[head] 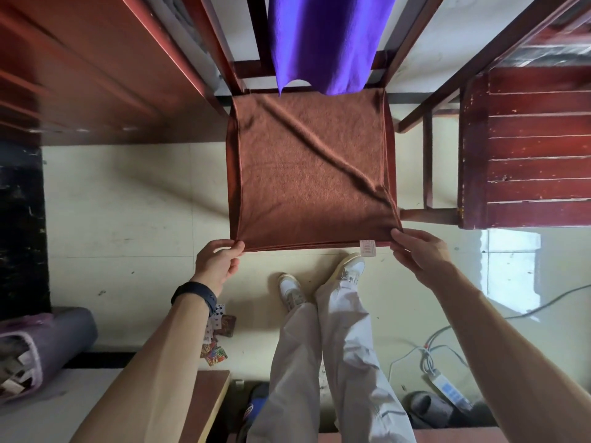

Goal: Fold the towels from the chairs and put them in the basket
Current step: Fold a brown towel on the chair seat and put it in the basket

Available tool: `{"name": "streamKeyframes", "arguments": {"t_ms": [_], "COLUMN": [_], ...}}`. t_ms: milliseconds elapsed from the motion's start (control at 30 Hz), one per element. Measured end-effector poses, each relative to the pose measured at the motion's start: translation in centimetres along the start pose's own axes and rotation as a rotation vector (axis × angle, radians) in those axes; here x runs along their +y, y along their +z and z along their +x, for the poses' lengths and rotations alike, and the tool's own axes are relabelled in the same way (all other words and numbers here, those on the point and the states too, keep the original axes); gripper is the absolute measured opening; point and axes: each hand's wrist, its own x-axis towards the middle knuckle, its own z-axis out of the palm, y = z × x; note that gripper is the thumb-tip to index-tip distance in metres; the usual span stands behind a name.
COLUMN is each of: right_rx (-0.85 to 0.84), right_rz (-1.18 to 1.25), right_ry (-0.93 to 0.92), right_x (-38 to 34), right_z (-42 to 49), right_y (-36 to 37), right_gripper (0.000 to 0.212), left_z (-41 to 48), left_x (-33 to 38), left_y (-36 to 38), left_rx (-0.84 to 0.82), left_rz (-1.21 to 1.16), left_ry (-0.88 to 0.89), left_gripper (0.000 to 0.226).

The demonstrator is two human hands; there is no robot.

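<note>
A brown towel (307,174) lies spread in a folded square over the seat of a wooden chair, with a diagonal crease across it and a white label at its near edge. My left hand (219,260) pinches the towel's near left corner. My right hand (419,251) pinches the near right corner. A purple towel (323,43) hangs over the chair's back, just beyond the brown one. A purple basket (41,350) lies at the lower left on the floor, with some items inside.
A second red wooden chair (527,148) stands at the right. A dark wooden cabinet (96,68) fills the upper left. Playing cards (217,340), a power strip with cables (447,385) and slippers lie on the pale floor near my feet.
</note>
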Motion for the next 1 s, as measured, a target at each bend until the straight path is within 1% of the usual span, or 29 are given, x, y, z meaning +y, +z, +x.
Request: {"name": "streamKeyframes", "arguments": {"t_ms": [67, 133, 200, 267, 300, 367, 433, 500, 567, 667, 733, 767, 800, 833, 867, 933, 1000], "right_rx": [-0.032, -0.050, -0.080, -0.122, -0.134, -0.114, -0.090, -0.083, -0.079, -0.092, -0.128, -0.146, -0.142, -0.107, -0.047, 0.085, 0.192], "right_rz": [0.048, 0.094, 0.147, 0.186, 0.184, 0.110, 0.033, 0.040, 0.110, 0.219, 0.205, 0.165, 0.065, -0.119, -0.346, -0.722, -0.923], "right_ry": [-0.021, -0.060, -0.142, -0.237, -0.279, -0.336, -0.346, -0.336, -0.328, -0.336, -0.338, -0.350, -0.387, -0.466, -0.586, -0.838, -1.036], "right_x": [-1.5, -3.6, -6.5, -9.5, -10.8, -12.8, -14.0, -14.9, -16.1, -17.6, -18.2, -18.4, -18.6, -18.7, -18.6, -18.3, -18.1], "right_z": [-2.5, -6.0, -10.3, -14.4, -16.1, -19.1, -22.1, -24.6, -26.9, -29.6, -30.8, -31.1, -31.5, -31.9, -32.3, -32.9, -32.5], "right_y": [-0.3, -0.6, -1.0, -1.6, -1.8, -1.7, -1.4, -1.2, -1.4, -2.1, -2.4, -2.6, -2.8, -3.1, -3.3, -3.6, -3.9], "right_gripper": [0.033, 0.019, 0.011, 0.005, 0.006, 0.021, 0.029, 0.030, 0.024, 0.023, 0.024, 0.026, 0.032, 0.036, 0.037, 0.024, 0.015], "left_z": [-2.0, -5.0, -8.8, -12.6, -14.2, -17.1, -19.8, -22.0, -23.7, -25.5, -26.3, -26.6, -27.1, -27.6, -27.8, -27.9, -28.2], "left_x": [1.8, 4.4, 7.7, 11.0, 12.4, 14.6, 16.1, 17.3, 18.6, 20.3, 20.8, 21.0, 21.2, 21.4, 21.5, 21.6, 21.8], "left_y": [-0.9, -2.0, -3.2, -4.7, -5.6, -7.4, -8.5, -9.1, -9.6, -10.7, -11.6, -11.9, -12.2, -12.3, -12.4, -12.2, -12.1], "left_rx": [-0.047, -0.104, -0.176, -0.226, -0.235, -0.215, -0.156, -0.105, -0.124, -0.159, -0.218, -0.254, -0.281, -0.282, -0.249, -0.066, 0.111], "left_rz": [0.017, 0.011, -0.005, -0.013, -0.008, 0.030, 0.144, 0.229, 0.226, 0.235, 0.212, 0.237, 0.304, 0.404, 0.525, 0.758, 0.866], "left_ry": [0.008, 0.027, 0.071, 0.149, 0.203, 0.320, 0.415, 0.480, 0.518, 0.528, 0.505, 0.515, 0.550, 0.601, 0.670, 0.854, 1.048], "left_gripper": [0.021, 0.017, 0.013, 0.013, 0.016, 0.020, 0.021, 0.020, 0.022, 0.025, 0.024, 0.024, 0.025, 0.028, 0.029, 0.022, 0.014]}}
